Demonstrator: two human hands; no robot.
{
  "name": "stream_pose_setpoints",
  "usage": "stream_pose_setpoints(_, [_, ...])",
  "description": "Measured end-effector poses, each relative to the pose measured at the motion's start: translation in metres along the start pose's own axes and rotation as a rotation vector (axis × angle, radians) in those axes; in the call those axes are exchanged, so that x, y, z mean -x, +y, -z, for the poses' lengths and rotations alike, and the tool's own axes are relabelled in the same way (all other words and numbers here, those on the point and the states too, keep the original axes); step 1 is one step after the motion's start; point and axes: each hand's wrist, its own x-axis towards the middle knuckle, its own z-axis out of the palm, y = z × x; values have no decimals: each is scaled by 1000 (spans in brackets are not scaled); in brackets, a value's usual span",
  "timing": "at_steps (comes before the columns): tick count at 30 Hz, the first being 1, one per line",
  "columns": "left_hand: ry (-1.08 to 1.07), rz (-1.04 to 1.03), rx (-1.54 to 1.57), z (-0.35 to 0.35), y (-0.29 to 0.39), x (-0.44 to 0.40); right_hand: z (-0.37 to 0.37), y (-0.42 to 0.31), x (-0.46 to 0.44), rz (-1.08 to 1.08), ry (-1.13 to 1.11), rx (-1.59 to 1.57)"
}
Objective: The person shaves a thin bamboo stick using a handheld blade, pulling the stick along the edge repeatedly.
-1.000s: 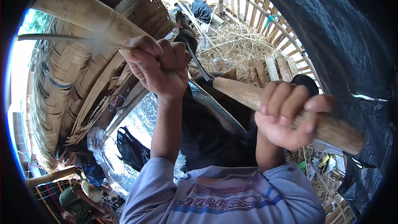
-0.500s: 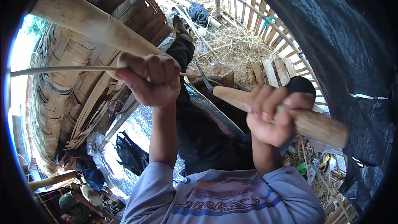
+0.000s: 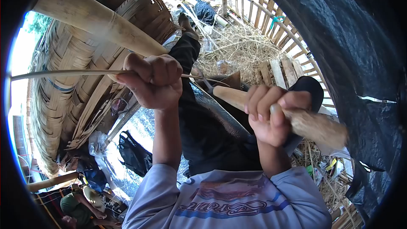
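My left hand (image 3: 154,80) is closed round a thin, pale strip (image 3: 72,73), which runs out to the left edge and pokes out a little on the right of the fist. My right hand (image 3: 273,112) grips the thick wooden handle of a knife (image 3: 316,127). The knife's narrow metal blade (image 3: 205,79) points up and left from the handle's tip, near the strip's right end; whether they touch is unclear. Below both hands are dark-trousered legs (image 3: 212,144).
A thick bamboo pole (image 3: 97,21) slants across the upper left, over woven baskets (image 3: 63,63). Straw (image 3: 237,46) covers the ground ahead. Black plastic sheeting (image 3: 352,51) hangs at the right, beside a slatted fence (image 3: 271,12). Another person (image 3: 76,205) is at the lower left.
My right hand and the knife have moved left, towards my left hand. My left hand has come down slightly with the strip since a second ago.
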Motion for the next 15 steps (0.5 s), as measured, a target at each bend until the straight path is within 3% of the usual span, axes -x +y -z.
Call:
stream_pose_setpoints(5, [41, 4, -33, -5, 3, 2, -2, -29, -17, 145, -22, -120])
stream_pose_setpoints(6, [18, -4, -16, -7, 2, 2, 1, -24, -14, 82, -104, 13])
stream_pose_setpoints(9, [11, 4, -36, -9, 2, 2, 12, 26, 8, -93, -73, 142])
stream_pose_setpoints(13, [41, -10, -98, -8, 4, 6, -1, -9, -2, 79, 142, -125])
stream_pose_setpoints(15, [73, -44, -109, -9, 1, 2, -4, -16, -5, 146, 24, -109])
